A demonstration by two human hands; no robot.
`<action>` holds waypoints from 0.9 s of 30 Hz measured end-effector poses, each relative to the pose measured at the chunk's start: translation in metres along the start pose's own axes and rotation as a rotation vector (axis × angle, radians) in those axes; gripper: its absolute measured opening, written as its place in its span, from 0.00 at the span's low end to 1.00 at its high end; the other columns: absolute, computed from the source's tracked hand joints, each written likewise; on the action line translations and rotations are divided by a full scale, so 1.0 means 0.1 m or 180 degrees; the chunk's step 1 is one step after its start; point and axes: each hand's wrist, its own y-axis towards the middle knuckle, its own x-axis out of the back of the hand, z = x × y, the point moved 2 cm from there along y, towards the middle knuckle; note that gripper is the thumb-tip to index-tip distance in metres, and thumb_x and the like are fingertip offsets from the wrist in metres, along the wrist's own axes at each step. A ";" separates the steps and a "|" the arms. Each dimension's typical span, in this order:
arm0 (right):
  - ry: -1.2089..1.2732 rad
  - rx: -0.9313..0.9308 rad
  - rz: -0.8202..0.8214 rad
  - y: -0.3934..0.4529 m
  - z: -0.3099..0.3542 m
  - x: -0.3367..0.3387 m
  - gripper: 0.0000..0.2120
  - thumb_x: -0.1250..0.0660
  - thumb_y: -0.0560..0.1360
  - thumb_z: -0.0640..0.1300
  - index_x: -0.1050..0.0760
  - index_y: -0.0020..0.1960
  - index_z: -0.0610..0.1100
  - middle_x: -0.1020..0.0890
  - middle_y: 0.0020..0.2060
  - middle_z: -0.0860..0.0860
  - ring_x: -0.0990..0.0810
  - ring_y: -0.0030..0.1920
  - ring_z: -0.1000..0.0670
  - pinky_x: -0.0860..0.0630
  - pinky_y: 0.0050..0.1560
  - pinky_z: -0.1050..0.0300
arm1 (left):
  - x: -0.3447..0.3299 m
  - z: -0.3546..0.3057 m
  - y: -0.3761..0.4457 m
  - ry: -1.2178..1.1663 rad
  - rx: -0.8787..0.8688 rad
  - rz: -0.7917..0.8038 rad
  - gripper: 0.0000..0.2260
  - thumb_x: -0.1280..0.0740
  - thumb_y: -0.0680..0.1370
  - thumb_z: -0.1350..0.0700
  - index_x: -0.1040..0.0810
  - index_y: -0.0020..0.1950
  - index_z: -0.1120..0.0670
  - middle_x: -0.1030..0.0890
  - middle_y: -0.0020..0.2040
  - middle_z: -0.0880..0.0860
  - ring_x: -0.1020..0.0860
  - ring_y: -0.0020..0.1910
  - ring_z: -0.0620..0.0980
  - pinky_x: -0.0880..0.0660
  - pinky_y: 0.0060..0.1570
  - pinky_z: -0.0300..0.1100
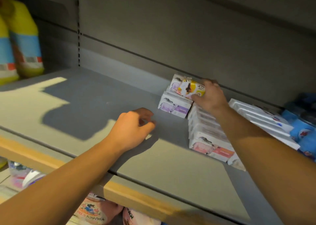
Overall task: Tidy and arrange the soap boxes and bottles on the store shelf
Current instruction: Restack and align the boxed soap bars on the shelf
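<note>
Grey shelf (95, 94) with soap boxes (174, 106) right, yellow bottles (25, 41) far left.

Shelf (95, 94) is plain grey with a tan front strip (136, 197). Bottles (20, 41) on the left are yellow with blue labels and a red-and-white band. Soap boxes are white with animal drawings: purple box (174, 106), pink-orange box (212, 147), and a yellow box (189, 88). Blue packs (301, 127) sit far right.
</note>
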 end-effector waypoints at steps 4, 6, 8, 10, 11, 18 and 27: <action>-0.0161 -0.0250 0.0295 0.31 -0.10 -0.16 0.27 0.27 0.73 0.50 0.32 0.68 0.46 0.24 0.62 0.43 0.25 0.62 0.40 0.28 0.56 0.53 | -0.05 0.05 0.03 -0.0013 0.0005 -0.0016 0.11 0.32 0.73 0.51 0.19 0.55 0.47 0.16 0.48 0.43 0.19 0.48 0.43 0.26 0.54 0.38; -0.0311 -0.0255 0.0283 0.35 -0.14 -0.23 0.22 0.28 0.74 0.49 0.29 0.64 0.45 0.22 0.59 0.43 0.24 0.60 0.41 0.29 0.54 0.54 | -0.07 0.07 0.02 -0.0033 0.0024 -0.0001 0.12 0.32 0.73 0.50 0.20 0.56 0.47 0.16 0.50 0.43 0.20 0.49 0.42 0.25 0.55 0.38; -0.0524 -0.0222 0.0034 0.34 -0.15 -0.27 0.17 0.29 0.75 0.48 0.27 0.60 0.45 0.20 0.55 0.43 0.22 0.56 0.41 0.28 0.50 0.54 | -0.08 0.09 0.03 -0.0016 0.0029 0.0016 0.13 0.32 0.73 0.49 0.20 0.57 0.47 0.17 0.52 0.42 0.20 0.49 0.41 0.26 0.55 0.38; -0.0568 -0.0150 -0.0211 0.29 -0.14 -0.26 0.17 0.28 0.74 0.48 0.26 0.60 0.45 0.20 0.54 0.44 0.21 0.55 0.41 0.27 0.49 0.53 | -0.08 0.09 0.03 -0.0005 0.0030 0.0037 0.14 0.32 0.73 0.49 0.21 0.57 0.47 0.17 0.53 0.43 0.20 0.49 0.41 0.26 0.54 0.37; -0.0507 -0.0115 -0.0272 0.26 -0.12 -0.24 0.19 0.28 0.74 0.48 0.26 0.62 0.45 0.20 0.55 0.44 0.21 0.56 0.41 0.26 0.50 0.53 | -0.08 0.09 0.03 -0.0001 0.0026 0.0042 0.14 0.32 0.73 0.49 0.21 0.58 0.47 0.17 0.52 0.43 0.20 0.48 0.41 0.26 0.53 0.36; 0.0392 0.0076 -0.0264 -0.33 0.18 0.08 0.21 0.27 0.72 0.44 0.26 0.64 0.48 0.19 0.54 0.48 0.22 0.50 0.48 0.31 0.47 0.63 | -0.02 0.03 0.03 -0.0046 0.0025 0.0032 0.18 0.32 0.73 0.48 0.24 0.62 0.48 0.18 0.54 0.44 0.20 0.48 0.43 0.28 0.51 0.35; 0.1410 0.0421 0.0032 -1.61 0.42 0.09 0.23 0.26 0.69 0.41 0.26 0.60 0.56 0.22 0.50 0.58 0.23 0.48 0.59 0.30 0.42 0.74 | 0.10 -0.15 -0.17 -0.0501 -0.0719 0.0280 0.17 0.26 0.71 0.48 0.22 0.59 0.46 0.16 0.49 0.42 0.18 0.47 0.39 0.20 0.51 0.47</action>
